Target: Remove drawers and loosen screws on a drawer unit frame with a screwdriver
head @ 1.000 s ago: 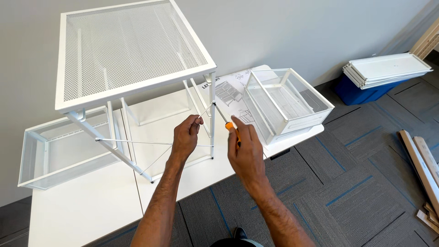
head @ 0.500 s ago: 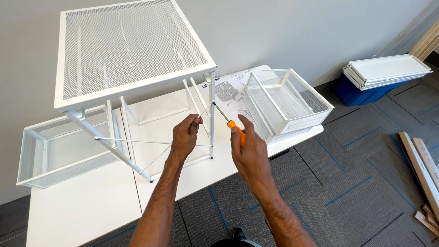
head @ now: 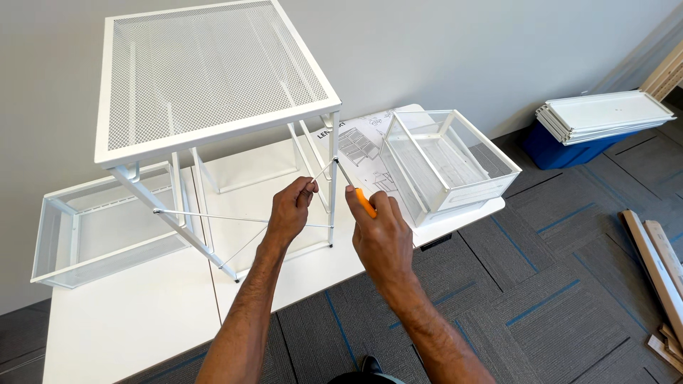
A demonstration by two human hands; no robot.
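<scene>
A white metal frame with a mesh top (head: 206,71) stands on the white table (head: 128,320). My left hand (head: 290,210) pinches a thin diagonal brace rod (head: 321,172) close to the frame's front right leg (head: 332,185). My right hand (head: 380,238) grips an orange-handled screwdriver (head: 359,198). Its metal tip points up and left at the spot where the rod meets the leg. A second thin rod (head: 213,217) crosses the frame's open side from a joint on the left leg.
One white mesh drawer (head: 92,227) lies on the table to the left, another (head: 448,160) to the right on a sheet of paper instructions (head: 359,139). White panels (head: 605,114) are stacked on a blue bin. Wooden slats (head: 658,263) lie on the grey carpet at right.
My right hand and the screwdriver have shifted slightly lower and closer to the leg joint. My left hand keeps its pinch on the rod.
</scene>
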